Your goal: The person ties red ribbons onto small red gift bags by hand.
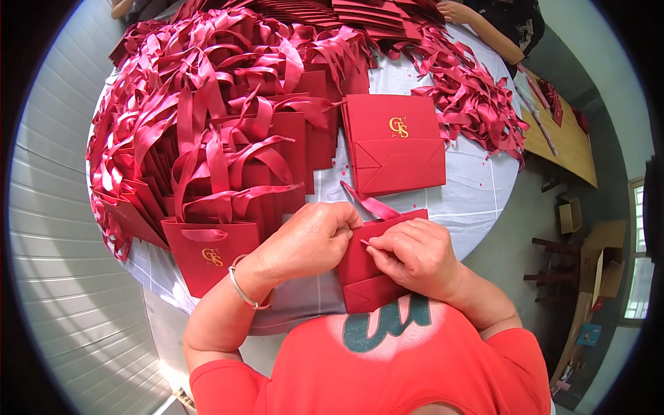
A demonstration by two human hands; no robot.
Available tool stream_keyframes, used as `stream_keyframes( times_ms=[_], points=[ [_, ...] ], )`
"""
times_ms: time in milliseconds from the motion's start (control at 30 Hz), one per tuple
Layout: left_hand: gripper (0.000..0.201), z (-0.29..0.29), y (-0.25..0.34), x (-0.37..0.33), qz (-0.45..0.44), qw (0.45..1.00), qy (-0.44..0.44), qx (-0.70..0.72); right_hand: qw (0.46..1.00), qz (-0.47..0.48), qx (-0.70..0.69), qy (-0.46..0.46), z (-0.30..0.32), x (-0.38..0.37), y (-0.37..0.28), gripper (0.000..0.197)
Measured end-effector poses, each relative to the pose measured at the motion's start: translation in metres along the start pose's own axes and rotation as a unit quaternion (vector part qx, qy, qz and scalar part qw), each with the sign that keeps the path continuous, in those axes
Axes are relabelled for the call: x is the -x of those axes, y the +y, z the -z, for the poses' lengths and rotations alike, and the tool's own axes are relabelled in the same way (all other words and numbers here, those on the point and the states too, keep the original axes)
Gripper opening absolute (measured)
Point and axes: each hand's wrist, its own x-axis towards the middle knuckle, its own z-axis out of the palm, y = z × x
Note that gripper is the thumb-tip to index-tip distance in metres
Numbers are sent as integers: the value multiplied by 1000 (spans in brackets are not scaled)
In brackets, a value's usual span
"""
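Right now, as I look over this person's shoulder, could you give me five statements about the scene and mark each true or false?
1. The left hand and the right hand both have their fingers at one red bag. True.
2. A bangle circles the right wrist. False: the silver bangle is on the left wrist.
3. The stacked bags beyond the hands show a silver emblem. False: the emblem is gold.
4. Loose ribbons lie heaped to the right of those bags. True.
5. The tablecloth is black. False: the tablecloth is whitish.
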Motion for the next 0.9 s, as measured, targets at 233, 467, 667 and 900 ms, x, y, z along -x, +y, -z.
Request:
stream_keyframes(
  times_ms=[233,467,667,900],
  points=[
    [18,1,2,2,-19,1000,17,-5,999,-27,21,-1,-2,-6,-7,17],
    [18,-2,2,3,-41,998,38,-35,995,-46,83,-37,-1,-11,-20,20],
    [19,-4,3,2,-53,998,39,-24,976,-57,171,-122,-1,-23,-33,19],
    [19,0,10,5,-28,999,24,-5,976,-154,-52,-143,8,-37,-5,20]
  ],
)
